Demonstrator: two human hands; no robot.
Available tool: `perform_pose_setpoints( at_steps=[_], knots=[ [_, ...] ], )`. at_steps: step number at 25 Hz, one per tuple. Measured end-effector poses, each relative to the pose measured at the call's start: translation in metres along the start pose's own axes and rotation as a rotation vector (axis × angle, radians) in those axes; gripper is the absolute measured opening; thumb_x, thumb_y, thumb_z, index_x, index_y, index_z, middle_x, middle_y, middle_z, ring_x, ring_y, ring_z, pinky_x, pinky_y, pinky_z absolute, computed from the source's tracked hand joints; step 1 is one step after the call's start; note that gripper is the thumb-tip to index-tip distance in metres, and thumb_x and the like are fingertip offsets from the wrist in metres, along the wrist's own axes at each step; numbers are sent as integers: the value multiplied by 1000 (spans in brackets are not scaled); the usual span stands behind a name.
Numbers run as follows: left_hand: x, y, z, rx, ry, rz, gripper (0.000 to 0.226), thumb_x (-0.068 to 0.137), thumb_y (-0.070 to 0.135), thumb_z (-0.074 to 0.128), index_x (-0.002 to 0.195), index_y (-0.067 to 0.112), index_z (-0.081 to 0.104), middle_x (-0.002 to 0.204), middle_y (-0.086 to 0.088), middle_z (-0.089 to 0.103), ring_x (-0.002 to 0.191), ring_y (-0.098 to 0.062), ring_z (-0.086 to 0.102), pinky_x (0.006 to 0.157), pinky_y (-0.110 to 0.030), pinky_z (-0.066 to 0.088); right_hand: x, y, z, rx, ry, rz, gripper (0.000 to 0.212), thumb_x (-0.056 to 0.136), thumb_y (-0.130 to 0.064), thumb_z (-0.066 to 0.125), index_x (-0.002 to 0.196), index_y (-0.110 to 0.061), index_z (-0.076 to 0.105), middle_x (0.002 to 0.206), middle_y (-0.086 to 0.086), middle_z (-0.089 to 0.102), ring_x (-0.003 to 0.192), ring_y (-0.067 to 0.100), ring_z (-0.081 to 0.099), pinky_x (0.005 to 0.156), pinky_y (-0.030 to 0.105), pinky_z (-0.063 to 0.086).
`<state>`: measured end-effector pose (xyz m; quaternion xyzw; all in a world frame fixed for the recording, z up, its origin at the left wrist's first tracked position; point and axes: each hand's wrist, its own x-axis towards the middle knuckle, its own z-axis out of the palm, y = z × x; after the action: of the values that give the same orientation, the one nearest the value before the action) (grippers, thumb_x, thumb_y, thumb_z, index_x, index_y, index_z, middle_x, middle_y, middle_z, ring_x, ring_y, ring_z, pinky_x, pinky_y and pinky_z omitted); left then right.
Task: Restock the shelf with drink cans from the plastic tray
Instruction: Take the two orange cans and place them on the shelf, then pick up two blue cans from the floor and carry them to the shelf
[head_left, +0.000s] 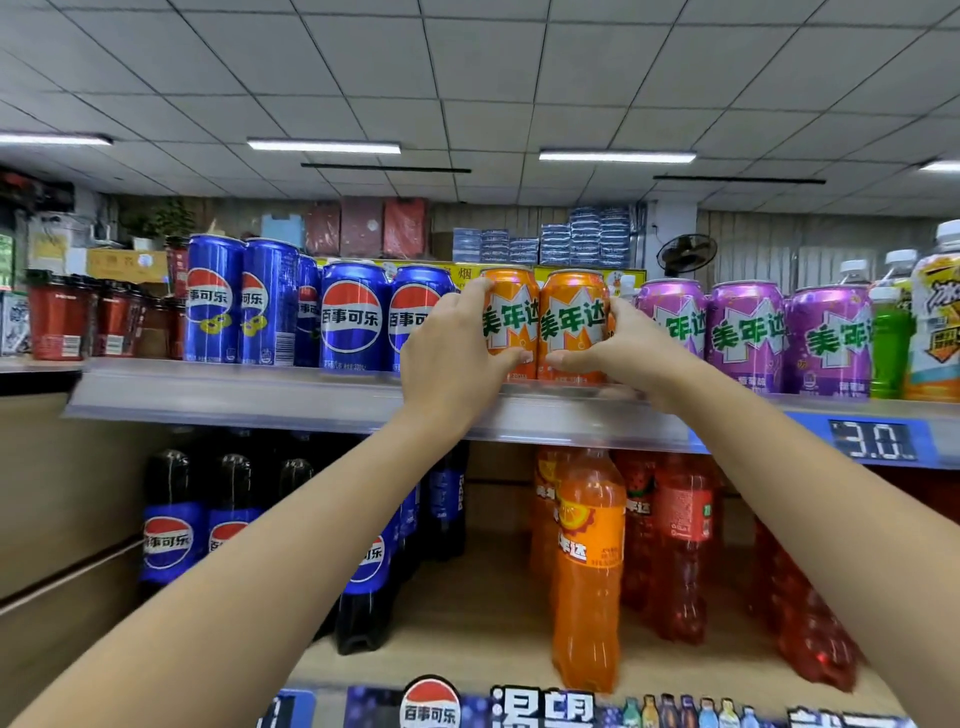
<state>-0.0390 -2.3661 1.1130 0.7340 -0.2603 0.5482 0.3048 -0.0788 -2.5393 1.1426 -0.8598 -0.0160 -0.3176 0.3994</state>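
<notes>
Two bare forearms of mine reach up from the bottom of the view to the upper shelf (234, 387). Nearest me, the lower shelf carries one orange bottle (589, 566) in front marked 美年达, red bottles (680, 540) to its right, and dark Pepsi bottles (171, 525) to its left marked 百事可乐. Their number I cannot count for sure. One blue price tag (872, 440) on the upper shelf's edge reads 3.0.

Up at that edge, my left hand (457, 353) wraps the left orange can (511, 322), fingers over its top and thumb near its base, its grip pinching that can. My right hand (628, 348) clasps the right orange can (571, 325) the same way, its grip closed on it. The two cans stand upright on the shelf front, touching each other, each labelled 美年达 in green.

Three purple cans (745, 335) with the same 美年达 label stand just right of them. Left of my hands I count five blue Pepsi cans (353, 317), two taller, marked 百事可乐. Farther right are a green bottle (891, 343) and white-capped bottles. Beyond, stacked blue cartons (571, 241) and a black fan (687, 253) sit under the tiled ceiling.
</notes>
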Motion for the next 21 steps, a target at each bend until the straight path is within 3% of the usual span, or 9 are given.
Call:
perform_pose_setpoints(
  at_steps=[3,6,9,12,15,18,21],
  knots=[
    [0,-4,4,98,31,17,72,75,50,73,136,21,47,113,-3,67,98,-21,64,61,-27,40,-2,-2,5,-27,51,-23,81,64,-31,86,129,-17,41,121,4,60,112,25,58,95,44,51],
    [-2,-11,6,170,32,-3,65,75,54,70,129,22,53,104,-3,71,90,-24,67,56,-26,37,-5,1,18,-55,216,-64,81,60,-37,88,120,-14,39,111,3,59,105,23,59,84,37,52],
    [-3,-17,9,179,12,-36,60,77,54,68,126,22,55,102,-4,71,88,-25,68,56,-27,37,-7,4,31,-205,338,-51,81,61,-50,83,118,-11,41,111,7,61,103,27,60,79,41,52],
    [-2,-15,10,133,-18,-79,55,77,49,71,121,20,56,104,-3,71,91,-25,67,59,-29,40,-6,6,39,-373,395,-30,78,67,-58,75,120,-9,44,113,11,64,103,31,61,70,36,44],
    [-8,-10,1,15,-69,-91,46,84,34,68,125,19,54,109,-2,69,95,-23,65,71,-34,49,-14,7,39,-295,407,-169,61,77,-46,72,115,-5,49,110,12,62,103,29,58,75,33,43],
    [-31,-1,-16,-54,-59,123,32,88,20,61,119,12,60,104,-5,70,91,-23,64,80,-38,49,-40,13,31,-317,522,-419,23,86,-21,64,98,-3,59,101,13,59,99,27,53,79,21,31],
    [-71,11,-34,-72,-170,316,25,87,19,59,110,11,64,98,-4,70,85,-20,65,70,-28,46,-85,25,29,-351,504,-556,9,86,-12,60,86,-3,63,87,12,63,85,24,55,75,33,41]
  ],
)
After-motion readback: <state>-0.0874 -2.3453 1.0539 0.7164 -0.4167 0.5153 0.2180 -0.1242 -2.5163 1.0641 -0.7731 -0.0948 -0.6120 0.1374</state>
